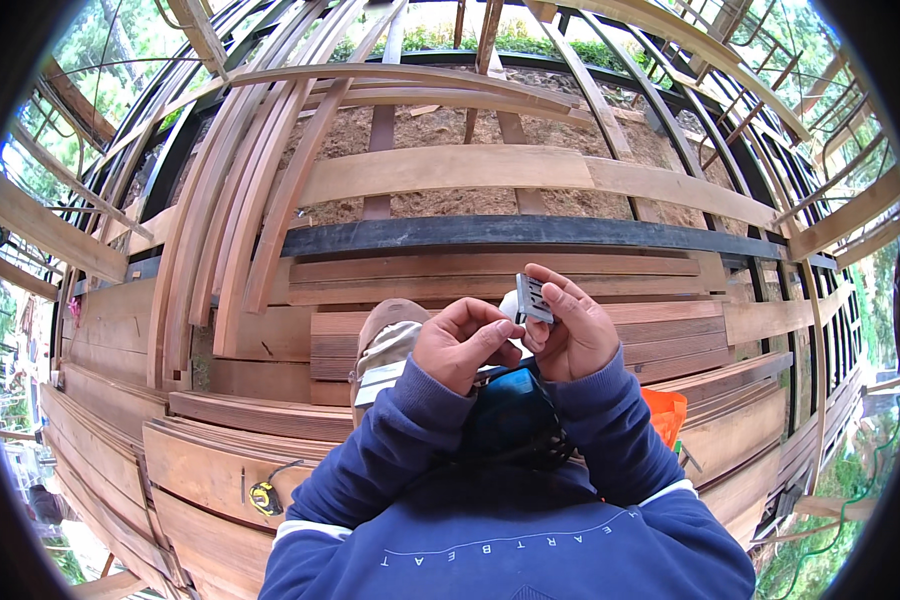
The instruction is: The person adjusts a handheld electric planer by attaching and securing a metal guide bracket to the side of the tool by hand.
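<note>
My right hand grips a small flat grey case with dark slots across its face, which looks like a bit holder. The thumb and fingers hold it upright by its edges, and something white shows behind it. Just to the left, my left hand is closed in a pinch, its fingertips close to the case's lower edge. Whatever lies between those fingertips is too small to make out. Below both hands, a dark blue and black pouch sits against my waist.
Stacked wooden boards lie in front of me, with long loose battens at the left. A black beam crosses ahead; bare soil shows between the frame members beyond. A yellow tape measure rests on planks, and an orange bag is at my right.
</note>
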Tool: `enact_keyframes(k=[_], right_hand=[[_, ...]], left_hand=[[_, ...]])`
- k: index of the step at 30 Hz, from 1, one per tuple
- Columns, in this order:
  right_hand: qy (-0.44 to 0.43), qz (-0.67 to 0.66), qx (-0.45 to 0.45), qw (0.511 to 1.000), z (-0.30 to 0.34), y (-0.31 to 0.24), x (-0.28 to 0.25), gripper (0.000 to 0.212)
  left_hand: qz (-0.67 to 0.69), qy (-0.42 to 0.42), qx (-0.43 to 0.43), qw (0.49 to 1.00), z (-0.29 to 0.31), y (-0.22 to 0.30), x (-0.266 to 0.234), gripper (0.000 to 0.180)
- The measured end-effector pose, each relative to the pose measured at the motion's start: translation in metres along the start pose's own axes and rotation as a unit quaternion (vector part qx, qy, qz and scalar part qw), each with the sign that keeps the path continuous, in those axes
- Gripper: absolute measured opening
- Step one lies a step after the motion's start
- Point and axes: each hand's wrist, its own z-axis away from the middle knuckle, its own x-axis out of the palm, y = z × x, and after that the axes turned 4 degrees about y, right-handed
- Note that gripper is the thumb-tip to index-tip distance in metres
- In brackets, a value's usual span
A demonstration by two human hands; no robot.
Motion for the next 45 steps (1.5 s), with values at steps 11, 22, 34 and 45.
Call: enact_keyframes(k=[11,22,34,45], right_hand=[[0.004,0.016,0.0,1.0,-0.002,-0.003,-0.002,0.037],[-0.042,0.328,-0.051,0.942,0.016,0.017,0.014,0.048],[-0.106,0.435,-0.17,0.878,0.003,0.028,-0.007,0.047],[-0.12,0.362,-0.155,0.911,0.009,0.03,-0.006,0.019]], left_hand=[[0.021,0.003,0.005,1.0,-0.003,-0.003,0.002,0.016],[0.142,-0.043,-0.067,0.987,-0.004,-0.006,-0.028,0.031],[-0.442,-0.073,0.487,0.75,-0.047,-0.044,-0.109,0.042],[-0.396,-0.115,0.414,0.812,-0.042,-0.033,-0.072,0.041]])
